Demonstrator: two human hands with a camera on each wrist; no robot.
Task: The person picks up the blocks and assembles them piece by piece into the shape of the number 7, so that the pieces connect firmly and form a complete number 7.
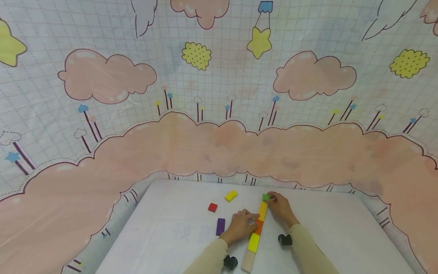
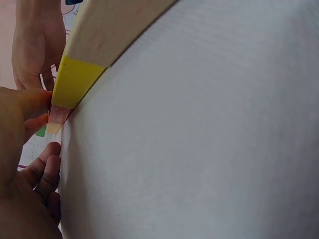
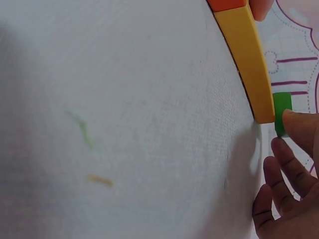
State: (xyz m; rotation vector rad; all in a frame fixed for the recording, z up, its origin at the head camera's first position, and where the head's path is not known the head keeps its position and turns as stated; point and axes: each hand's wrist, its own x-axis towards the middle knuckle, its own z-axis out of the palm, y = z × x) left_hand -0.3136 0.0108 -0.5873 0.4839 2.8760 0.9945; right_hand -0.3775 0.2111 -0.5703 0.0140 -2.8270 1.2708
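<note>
A row of wooden blocks runs away from me on the table: a plain wood block (image 1: 248, 261), a bright yellow block (image 1: 253, 242), an orange block (image 1: 259, 228) and an amber block (image 1: 262, 211). At the far end of the row, my right hand (image 1: 282, 207) pinches a small green block (image 3: 282, 107) between thumb and fingers, right by the amber block's end. My left hand (image 1: 239, 227) lies along the row's left side. Its index finger reaches over the joint of the amber and orange blocks, and its thumb rests against the orange one.
Left of the row lie a yellow block (image 1: 230, 196), a small red block (image 1: 213, 207) and a purple block (image 1: 220, 227) on the white table (image 1: 164, 228). A patterned cloth (image 1: 219, 148) rises behind and around the table.
</note>
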